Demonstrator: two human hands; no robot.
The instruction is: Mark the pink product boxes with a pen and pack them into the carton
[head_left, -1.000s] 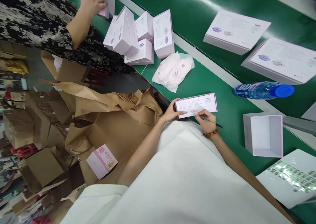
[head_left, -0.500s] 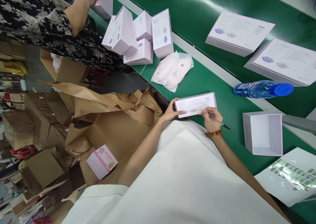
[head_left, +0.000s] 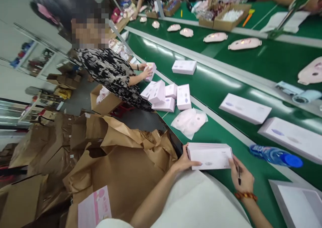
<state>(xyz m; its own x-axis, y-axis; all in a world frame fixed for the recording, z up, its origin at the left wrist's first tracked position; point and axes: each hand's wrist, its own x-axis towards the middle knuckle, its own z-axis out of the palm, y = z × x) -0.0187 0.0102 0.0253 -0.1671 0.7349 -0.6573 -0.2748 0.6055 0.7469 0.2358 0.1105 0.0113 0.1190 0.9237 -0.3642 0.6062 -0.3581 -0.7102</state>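
Note:
My left hand [head_left: 184, 160] grips the left end of a flat white box [head_left: 210, 156] that lies on the green table [head_left: 221, 134] in front of me. My right hand [head_left: 242, 177] holds the box's right end while its fingers pinch a dark pen [head_left: 238, 175]. A beaded bracelet [head_left: 246, 195] circles my right wrist. A pale pink item in a plastic bag [head_left: 190, 121] lies just beyond the box.
A blue water bottle [head_left: 276, 155] lies right of the box, with an open white box [head_left: 299, 206] near it. Several small boxes [head_left: 166, 95] are piled by a co-worker in a patterned top [head_left: 113, 77]. More boxes [head_left: 245, 108] ride the belt. Brown paper [head_left: 120, 161] fills a carton at left.
The camera has tilted up, showing the belt and the co-worker. My right hand slid from the box's face to its right end, still with the pen.

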